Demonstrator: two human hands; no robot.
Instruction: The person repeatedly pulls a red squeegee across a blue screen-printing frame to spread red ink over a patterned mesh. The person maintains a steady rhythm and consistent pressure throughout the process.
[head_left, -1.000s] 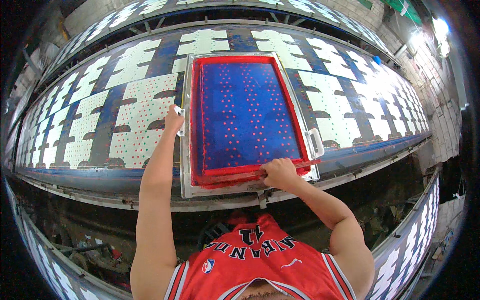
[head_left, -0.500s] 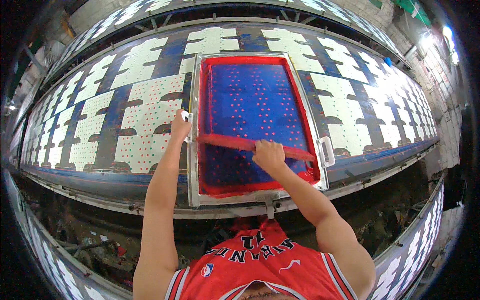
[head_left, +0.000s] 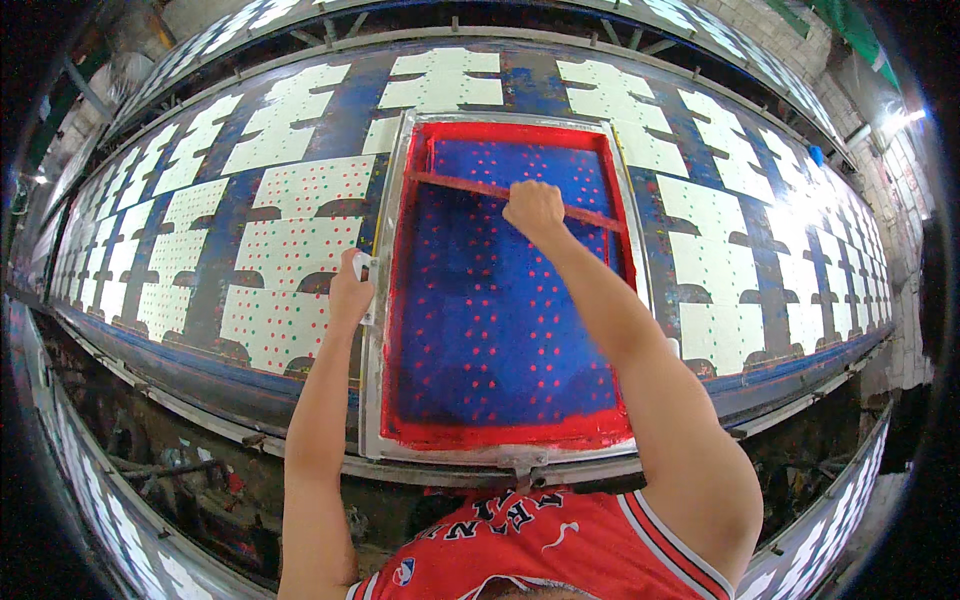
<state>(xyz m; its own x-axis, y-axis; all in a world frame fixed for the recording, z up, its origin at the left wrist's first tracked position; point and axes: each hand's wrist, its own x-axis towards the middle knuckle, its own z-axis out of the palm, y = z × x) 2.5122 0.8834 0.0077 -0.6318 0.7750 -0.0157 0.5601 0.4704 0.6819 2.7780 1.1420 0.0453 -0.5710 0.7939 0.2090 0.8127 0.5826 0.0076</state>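
Observation:
A screen-printing frame (head_left: 372,415) with a blue, red-dotted mesh (head_left: 480,330) lies on the long printing table in front of me. Red ink borders the mesh on all sides. My right hand (head_left: 535,210) grips a long red squeegee (head_left: 460,184), which spans the far part of the mesh and slants slightly, its right end nearer me. At the frame's left side, my left hand (head_left: 350,290) is closed round a white handle (head_left: 362,268). My right arm covers most of the handle on the frame's right side.
Pale cut fabric panels (head_left: 290,235) lie in rows along the dark table (head_left: 215,290). Panels on the left carry red and green dots; those to the right (head_left: 715,260) show green ones. A metal rail (head_left: 240,432) edges the table's near side. Another table with panels stands beyond.
My right hand has pushed the squeegee away from me, from the near half of the mesh to its far part. My left hand stays on the handle. The view has shifted slightly.

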